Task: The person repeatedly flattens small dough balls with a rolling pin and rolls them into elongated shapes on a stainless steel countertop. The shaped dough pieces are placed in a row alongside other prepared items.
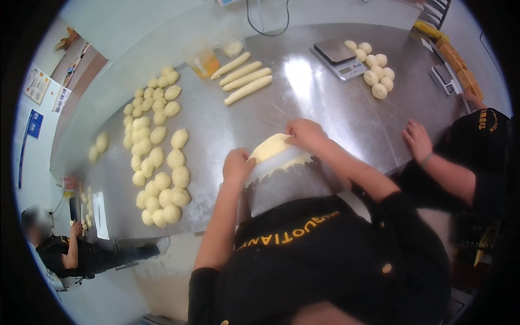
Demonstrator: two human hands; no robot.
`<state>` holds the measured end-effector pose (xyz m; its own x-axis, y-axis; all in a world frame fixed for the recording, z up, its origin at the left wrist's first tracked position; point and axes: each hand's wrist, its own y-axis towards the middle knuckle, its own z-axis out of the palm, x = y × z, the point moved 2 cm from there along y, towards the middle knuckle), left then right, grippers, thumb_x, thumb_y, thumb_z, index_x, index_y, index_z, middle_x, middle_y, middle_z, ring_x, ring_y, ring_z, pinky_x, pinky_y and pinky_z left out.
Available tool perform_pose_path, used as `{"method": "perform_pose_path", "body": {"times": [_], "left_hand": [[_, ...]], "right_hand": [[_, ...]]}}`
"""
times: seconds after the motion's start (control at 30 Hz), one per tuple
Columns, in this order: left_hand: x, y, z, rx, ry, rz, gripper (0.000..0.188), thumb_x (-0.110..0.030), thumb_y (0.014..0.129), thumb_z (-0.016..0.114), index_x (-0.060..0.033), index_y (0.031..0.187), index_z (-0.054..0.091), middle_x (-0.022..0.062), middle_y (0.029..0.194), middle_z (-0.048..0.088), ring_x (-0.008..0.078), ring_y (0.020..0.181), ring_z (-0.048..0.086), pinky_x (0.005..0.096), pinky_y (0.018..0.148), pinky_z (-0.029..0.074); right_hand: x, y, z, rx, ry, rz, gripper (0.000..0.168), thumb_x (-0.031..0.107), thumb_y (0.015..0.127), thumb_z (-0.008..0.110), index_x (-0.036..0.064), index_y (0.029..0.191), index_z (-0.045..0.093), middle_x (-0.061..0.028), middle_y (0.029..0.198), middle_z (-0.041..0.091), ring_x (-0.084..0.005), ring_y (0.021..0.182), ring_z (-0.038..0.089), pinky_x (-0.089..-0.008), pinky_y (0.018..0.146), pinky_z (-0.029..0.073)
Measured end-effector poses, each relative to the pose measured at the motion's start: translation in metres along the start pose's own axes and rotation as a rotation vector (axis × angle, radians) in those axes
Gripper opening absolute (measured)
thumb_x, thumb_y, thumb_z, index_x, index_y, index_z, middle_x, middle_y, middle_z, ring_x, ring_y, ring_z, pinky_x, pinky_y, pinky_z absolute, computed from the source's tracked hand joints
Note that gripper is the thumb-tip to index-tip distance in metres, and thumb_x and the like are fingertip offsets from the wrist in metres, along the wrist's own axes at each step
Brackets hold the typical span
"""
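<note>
In front of me on the metal worktable lies a flattened sheet of pale dough (pixel 271 145). Its edge nearest me is cut into a ragged fringe. Across its middle runs a whitish strip (pixel 278 161), whose material I cannot make out. My left hand (pixel 237 167) pinches the sheet's left end between thumb and fingers. At the far right edge, my right hand (pixel 306 133) grips the dough with its fingertips. Beyond the sheet lie several rolled dough sticks (pixel 248 77), side by side. Left of my left hand, many dough balls (pixel 162 195) sit in clusters.
A digital scale (pixel 339 59) stands at the back, beside more dough balls (pixel 378 73). A clear jug (pixel 203 63) holds orange-yellow contents. Close on my right is a co-worker's hand (pixel 418 140); a second scale (pixel 445 79) lies beyond it. Another person (pixel 67 252) works at the far left.
</note>
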<state>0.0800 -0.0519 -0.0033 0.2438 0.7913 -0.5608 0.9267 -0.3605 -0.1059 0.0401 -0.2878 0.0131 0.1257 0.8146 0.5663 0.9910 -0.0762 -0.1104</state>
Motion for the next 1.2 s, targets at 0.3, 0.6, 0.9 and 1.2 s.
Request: {"method": "perform_pose_path", "body": {"times": [0.3,0.6,0.9,1.2], "left_hand": [[0.010,-0.051,0.005,-0.450,-0.058,0.516,0.030,0.001,0.074,0.056,-0.0043,0.103,0.061,0.0162,0.091,0.064,0.0359,0.081,0.060,0.0425,0.069,0.050],[0.013,0.004,-0.018,-0.319,-0.038,0.692,0.007,-0.003,0.073,0.057,-0.0039,0.079,0.060,0.0136,0.076,0.058,0.0335,0.065,0.056,0.0397,0.056,0.047],[0.013,0.028,-0.013,-0.525,0.121,0.379,0.006,-0.006,0.086,0.055,-0.0034,0.088,0.060,0.0132,0.085,0.061,0.0344,0.079,0.059,0.0431,0.069,0.046],[0.028,0.019,-0.017,-0.427,0.355,0.209,0.054,-0.013,0.092,0.046,-0.0012,0.143,0.039,0.0195,0.143,0.046,0.0368,0.135,0.040,0.0558,0.112,0.023]], "right_hand": [[-0.018,-0.061,0.007,-0.463,0.289,-0.425,0.006,0.009,0.082,0.063,0.008,0.087,0.061,-0.0097,0.089,0.062,-0.0308,0.078,0.062,-0.0376,0.065,0.049],[-0.016,-0.001,-0.007,-0.331,-0.046,-0.631,0.013,0.026,0.082,0.066,0.014,0.083,0.061,-0.0046,0.081,0.057,-0.0285,0.072,0.058,-0.0384,0.063,0.048],[-0.015,0.014,0.005,-0.390,-0.202,-0.380,0.016,0.027,0.084,0.065,0.011,0.083,0.062,-0.0058,0.082,0.058,-0.0274,0.080,0.059,-0.0399,0.068,0.048],[-0.016,0.007,0.011,-0.343,-0.390,-0.158,0.050,0.030,0.090,0.056,0.012,0.137,0.050,-0.0109,0.135,0.054,-0.0309,0.134,0.042,-0.0515,0.111,0.030]]}}
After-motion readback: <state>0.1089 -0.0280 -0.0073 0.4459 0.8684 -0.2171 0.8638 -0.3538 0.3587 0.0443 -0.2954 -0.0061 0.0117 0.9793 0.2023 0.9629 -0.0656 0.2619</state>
